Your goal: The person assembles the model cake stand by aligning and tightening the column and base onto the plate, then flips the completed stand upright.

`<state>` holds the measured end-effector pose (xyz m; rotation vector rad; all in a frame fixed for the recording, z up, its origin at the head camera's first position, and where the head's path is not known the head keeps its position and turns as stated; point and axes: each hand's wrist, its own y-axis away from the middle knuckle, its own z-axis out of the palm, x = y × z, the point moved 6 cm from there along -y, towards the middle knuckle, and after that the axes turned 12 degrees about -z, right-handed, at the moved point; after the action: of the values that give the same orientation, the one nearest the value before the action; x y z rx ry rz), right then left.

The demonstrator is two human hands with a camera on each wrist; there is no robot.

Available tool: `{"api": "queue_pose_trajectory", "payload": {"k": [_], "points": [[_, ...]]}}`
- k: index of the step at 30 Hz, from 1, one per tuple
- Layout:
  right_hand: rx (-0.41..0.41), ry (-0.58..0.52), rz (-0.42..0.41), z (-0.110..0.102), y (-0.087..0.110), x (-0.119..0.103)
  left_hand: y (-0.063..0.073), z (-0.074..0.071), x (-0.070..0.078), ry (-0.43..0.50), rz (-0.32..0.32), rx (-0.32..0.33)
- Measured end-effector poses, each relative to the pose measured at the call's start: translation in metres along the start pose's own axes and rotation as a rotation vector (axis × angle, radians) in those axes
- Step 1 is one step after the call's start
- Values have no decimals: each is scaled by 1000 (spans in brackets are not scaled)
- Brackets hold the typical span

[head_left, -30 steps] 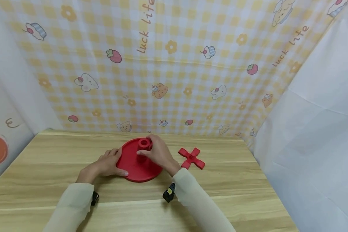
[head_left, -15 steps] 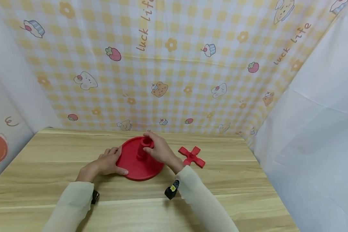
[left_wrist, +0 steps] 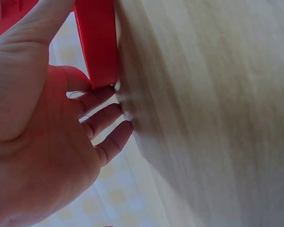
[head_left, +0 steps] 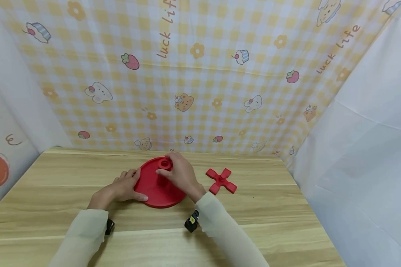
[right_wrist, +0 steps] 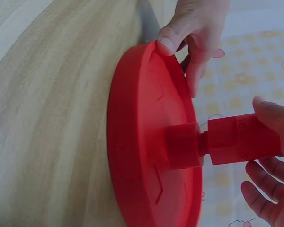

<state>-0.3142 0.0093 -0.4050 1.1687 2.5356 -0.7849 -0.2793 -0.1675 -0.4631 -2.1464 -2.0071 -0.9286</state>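
A red round base (head_left: 152,187) with a raised rim lies on the wooden table. My left hand (head_left: 125,187) holds its left side, thumb at the near rim; in the left wrist view the fingers (left_wrist: 104,120) spread beside the rim down at the tabletop. My right hand (head_left: 182,174) grips a red post (right_wrist: 239,137) with a hollow top and engraved marks. The post stands over the base's central socket (right_wrist: 182,145), and a narrow ridged neck (right_wrist: 204,143) shows between them. My right palm is mostly out of the right wrist view.
A red four-armed cross piece (head_left: 222,180) with a short central peg lies on the table (head_left: 270,218), right of the base. A yellow checked curtain (head_left: 200,85) hangs behind the table, with a white curtain (head_left: 364,148) at the right.
The post leaned to the right half a second ago and now stands more upright. My right hand and forearm have swung back left. My left hand keeps its place on the base.
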Motion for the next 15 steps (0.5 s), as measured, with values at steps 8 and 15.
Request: {"api": "queue_pose_trajectory", "payload": {"k": [8,15], "points": [[-55,-29,29,2,4,5,-2,2,-1,-1,-5,-7],[-189,-188,-90,1,5,3,-2,1,0,2,-5,-7]]}}
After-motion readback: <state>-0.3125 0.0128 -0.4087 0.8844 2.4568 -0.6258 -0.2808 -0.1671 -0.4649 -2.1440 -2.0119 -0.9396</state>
